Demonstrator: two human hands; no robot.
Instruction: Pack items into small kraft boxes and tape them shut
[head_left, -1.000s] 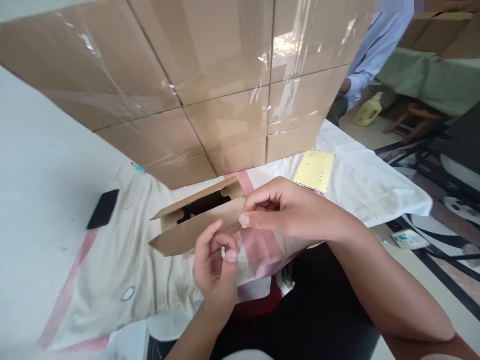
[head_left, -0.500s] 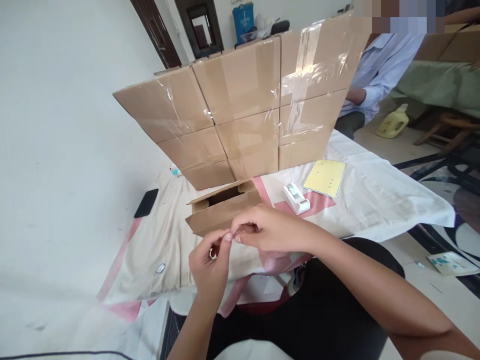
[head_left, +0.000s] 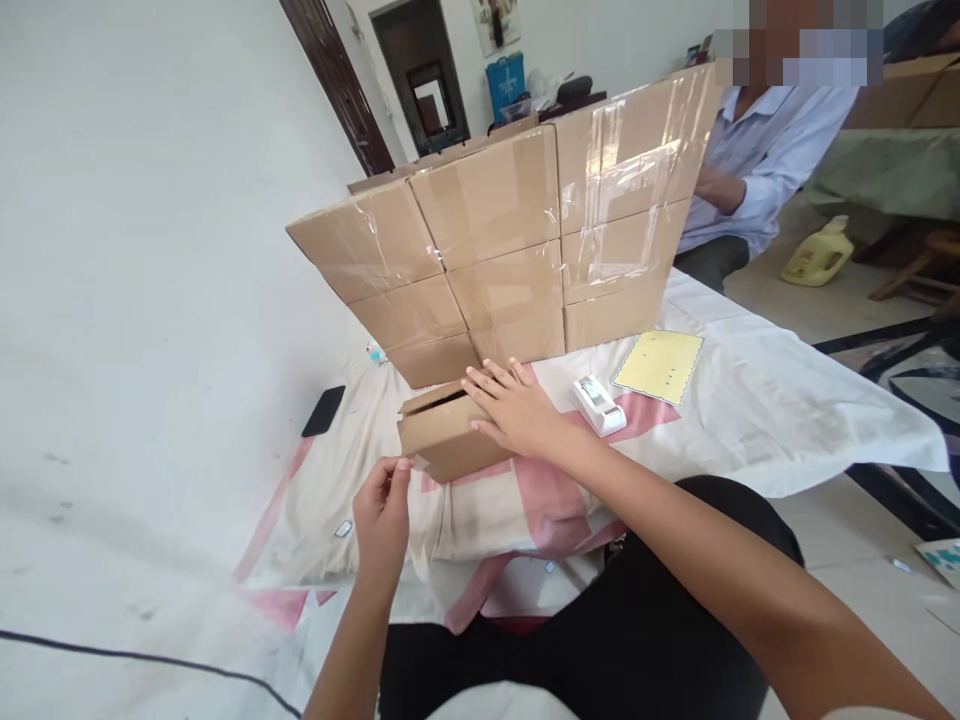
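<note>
A small brown cardboard box (head_left: pixel 457 450) stands on the cloth in front of me, its top flaps nearly closed over a dark gap. My right hand (head_left: pixel 514 405) lies on the top at its right part, fingers spread over the flap. At the box's left front corner, my left hand (head_left: pixel 384 492) has thumb and forefinger pinched together. From the pinch a small clear strip, seemingly tape (head_left: pixel 421 463), reaches toward the box; its outline is faint. A white tape dispenser (head_left: pixel 598 406) rests right of the box.
A tall panel of taped cardboard boxes (head_left: pixel 510 240) rises behind. A yellow scalloped card (head_left: pixel 660 366) lies on the right, a black phone (head_left: pixel 324 410) on the left. A small white tag (head_left: pixel 343 529) lies near the front. A person in a light blue shirt (head_left: pixel 787 150) sits beyond the panel.
My hands, pinched together before, have parted. The right one has spread onto the box top, pressing the flaps down; the left has moved left to the box's corner, still pinching.
</note>
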